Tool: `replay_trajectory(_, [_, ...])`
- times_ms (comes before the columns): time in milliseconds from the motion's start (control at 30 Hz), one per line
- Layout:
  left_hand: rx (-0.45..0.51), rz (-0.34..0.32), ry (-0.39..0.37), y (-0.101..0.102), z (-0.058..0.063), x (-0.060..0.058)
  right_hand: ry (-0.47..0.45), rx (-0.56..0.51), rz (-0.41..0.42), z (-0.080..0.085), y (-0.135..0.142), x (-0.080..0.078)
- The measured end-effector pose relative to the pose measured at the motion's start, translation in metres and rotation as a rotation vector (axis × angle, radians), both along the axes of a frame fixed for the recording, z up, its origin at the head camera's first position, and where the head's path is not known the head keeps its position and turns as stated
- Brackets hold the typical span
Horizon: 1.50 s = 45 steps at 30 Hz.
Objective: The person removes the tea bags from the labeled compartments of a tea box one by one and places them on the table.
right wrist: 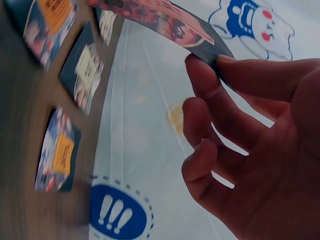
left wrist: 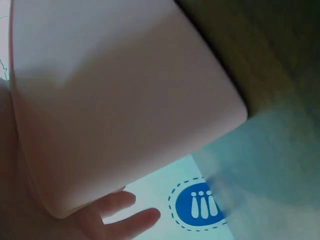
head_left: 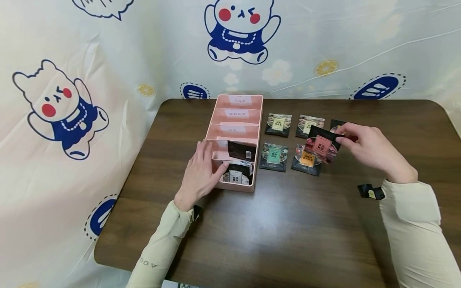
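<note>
My right hand (head_left: pixel 371 148) pinches the corner of a black sachet with a red label (head_left: pixel 321 145) between thumb and fingertips, raised over the other sachets. My left hand (head_left: pixel 198 172) rests on the near left side of a pink divided box (head_left: pixel 254 176), fingers along the outside, thumb over the front compartment. That compartment contains a sachet with a whitish label (head_left: pixel 235 176). Behind it leans a black sachet with a barcode (head_left: pixel 243 152). In the left wrist view, the box wall (left wrist: pixel 125 100) fills much of the picture, with two fingertips below it.
Flat on the brown table (head_left: pixel 288 228) lie a green-label sachet (head_left: pixel 273 157), an orange-label sachet (head_left: pixel 306 161), two pale-label sachets, one at the back left (head_left: pixel 278 125), and another partly behind my right hand. A patterned cloth (head_left: pixel 162 48) hangs behind the table.
</note>
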<state>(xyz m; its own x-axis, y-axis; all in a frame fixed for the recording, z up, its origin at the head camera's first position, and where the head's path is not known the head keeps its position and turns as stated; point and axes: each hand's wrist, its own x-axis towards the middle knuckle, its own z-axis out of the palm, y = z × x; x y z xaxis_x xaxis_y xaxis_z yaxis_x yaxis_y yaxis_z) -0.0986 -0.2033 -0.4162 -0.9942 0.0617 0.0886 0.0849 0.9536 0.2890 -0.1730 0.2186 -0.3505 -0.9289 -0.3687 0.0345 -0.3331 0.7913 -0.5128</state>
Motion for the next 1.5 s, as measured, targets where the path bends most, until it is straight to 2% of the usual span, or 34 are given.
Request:
replay_trajectory(167, [-0.018, -0.013, -0.043, -0.003, 0.001, -0.004, -0.047, 0.017, -0.014, -0.004, 0.017, -0.001])
replay_trajectory(367, [-0.056, -0.025, -0.036, -0.002, -0.002, -0.005, -0.058, 0.042, -0.014, -0.010, 0.040, 0.000])
replay_trajectory(700, [-0.083, -0.022, -0.041, 0.000, -0.003, -0.006, -0.183, 0.012, 0.032, -0.028, 0.072, 0.003])
replay_trajectory(1167, [-0.048, -0.008, -0.066, 0.001, -0.004, -0.006, -0.232, -0.077, 0.101, -0.050, 0.080, -0.002])
replay_trajectory(1300, [-0.037, -0.006, -0.067, 0.001, -0.004, -0.006, -0.256, -0.048, 0.088, -0.053, 0.080, -0.006])
replay_trajectory(1500, [-0.032, -0.006, -0.059, 0.001, -0.005, -0.006, -0.263, 0.057, 0.052, -0.058, 0.080, -0.013])
